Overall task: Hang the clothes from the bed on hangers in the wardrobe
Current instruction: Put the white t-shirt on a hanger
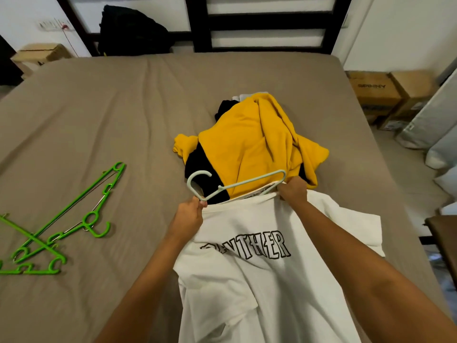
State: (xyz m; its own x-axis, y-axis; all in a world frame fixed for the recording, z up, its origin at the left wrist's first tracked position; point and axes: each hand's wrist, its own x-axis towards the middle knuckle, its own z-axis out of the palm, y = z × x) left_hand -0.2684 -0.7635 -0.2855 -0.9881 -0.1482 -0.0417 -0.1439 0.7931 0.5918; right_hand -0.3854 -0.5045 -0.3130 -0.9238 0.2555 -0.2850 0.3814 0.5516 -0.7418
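White cotton is filling the view from 6 o'clock up to the centre: the T-shirt [259, 280], with black outlined lettering across it, is lying on the bed [123, 107] straight in front of you, its collar pointing to 12 o'clock. Your left grip [190, 214] is closing tight on the pale hanger [247, 183], fingers curling round its neck just under the hook; the hook is arching toward 11 o'clock, above the collar. Your right grip [293, 191] is sitting at about 1 o'clock of the collar, fingers curling shut on the T-shirt's neckline where the hanger's shoulder end is meeting the opening; whether it is also clasping the hanger there, you cannot tell from here. Just beyond the collar, at 12 o'clock, a yellow garment [247, 139] is lying heaped over a black garment [200, 167]; both are touching the T-shirt's top edge. Well apart at 9 o'clock, several green hangers [69, 219] are lying crossed over one another on the sheet. At 2 o'clock, cardboard boxes [380, 92] are standing on the floor beside the bed; at 11 o'clock, a black bag [131, 28] is leaning against the dark headboard [197, 23].
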